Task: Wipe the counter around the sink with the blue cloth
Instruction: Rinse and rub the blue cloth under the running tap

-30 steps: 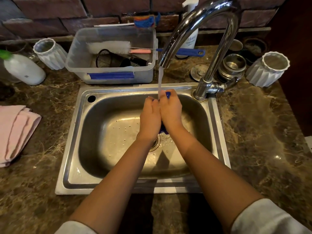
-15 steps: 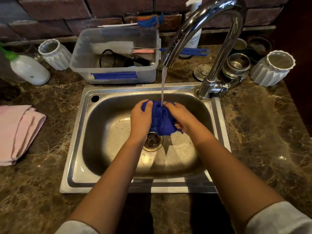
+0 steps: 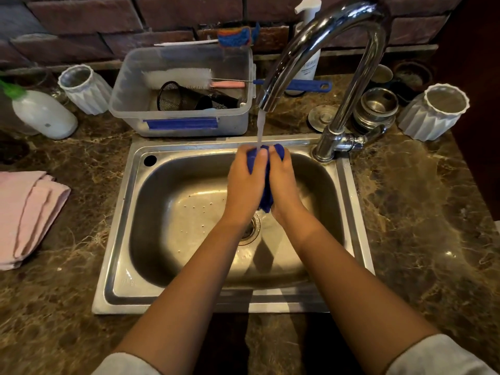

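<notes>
Blue and bunched, the wet blue cloth sat at the frame's centre, squeezed between the left hand and the right hand, whose fingers curled tight round it. They held it over the stainless steel sink basin, under the stream from the curved chrome tap, probably so rinse water drained away before the brown marble counter got wiped. At upper centre, the white pump bottle bore print too small to read.

home kitchen: steel sink, faucet, dish brush
</notes>
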`<state>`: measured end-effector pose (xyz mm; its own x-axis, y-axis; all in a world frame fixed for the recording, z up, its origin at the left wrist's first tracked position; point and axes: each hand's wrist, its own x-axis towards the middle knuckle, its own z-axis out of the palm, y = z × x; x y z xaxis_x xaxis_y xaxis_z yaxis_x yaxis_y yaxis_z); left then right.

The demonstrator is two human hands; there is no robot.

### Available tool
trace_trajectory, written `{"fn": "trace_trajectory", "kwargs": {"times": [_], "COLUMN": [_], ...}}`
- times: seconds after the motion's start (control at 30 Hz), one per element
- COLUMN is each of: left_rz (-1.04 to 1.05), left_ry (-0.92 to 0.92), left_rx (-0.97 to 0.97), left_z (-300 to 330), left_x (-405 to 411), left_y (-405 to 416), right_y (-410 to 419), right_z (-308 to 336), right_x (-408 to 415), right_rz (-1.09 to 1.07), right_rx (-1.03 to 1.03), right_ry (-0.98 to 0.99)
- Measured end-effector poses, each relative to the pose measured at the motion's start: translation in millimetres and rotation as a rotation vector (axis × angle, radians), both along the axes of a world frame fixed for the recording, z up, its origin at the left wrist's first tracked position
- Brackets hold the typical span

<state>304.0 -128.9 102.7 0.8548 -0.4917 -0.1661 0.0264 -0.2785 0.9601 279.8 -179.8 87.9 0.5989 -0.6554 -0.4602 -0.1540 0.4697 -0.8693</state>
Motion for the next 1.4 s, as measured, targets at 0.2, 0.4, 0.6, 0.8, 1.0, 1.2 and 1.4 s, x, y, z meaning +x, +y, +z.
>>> {"fn": "trace_trajectory", "kwargs": {"times": [0.2,0.4,0.6,0.8,1.0,1.2,1.4], "left_rz": [0.012,-0.056,0.003,0.18,0.005,0.008,0.067], "left_ry": [-0.341,-0.248,0.178,0.609,0.234,-0.38,-0.357], "left_rx": [0.236,0.33,0.309,0.136,-0.031,0.233,0.153], "left_z": [-7.0,-12.0,-35.4,-19.4,-4.8,-11.5,-6.4], "left_x": [4.6,17.0,38.9,44.2,28.6,0.3,-1.7], "left_y": [-3.6,-4.0,11.3,15.8,20.7,4.8,-1.0], "right_y": [-0.8,1.3,14.4,7.7,0.1,9.3,8.7], "right_z": [-7.5,-4.5,-11.5,-22.2,-2.2,16.8,15.1], "right_x": [6.3,-4.5,-28.7,-36.9,-16.1,-7.6,-5.4], "right_rz": [0.03,0.034,0.286,0.255,0.033,-0.068,-0.014], "right_rx": [-0.043,-0.326,-0.55,-0.073,0.259,0.513,0.193], "right_ry": [0.054,0.125,0.122,0.09,0.001,-0.239,-0.121]}}
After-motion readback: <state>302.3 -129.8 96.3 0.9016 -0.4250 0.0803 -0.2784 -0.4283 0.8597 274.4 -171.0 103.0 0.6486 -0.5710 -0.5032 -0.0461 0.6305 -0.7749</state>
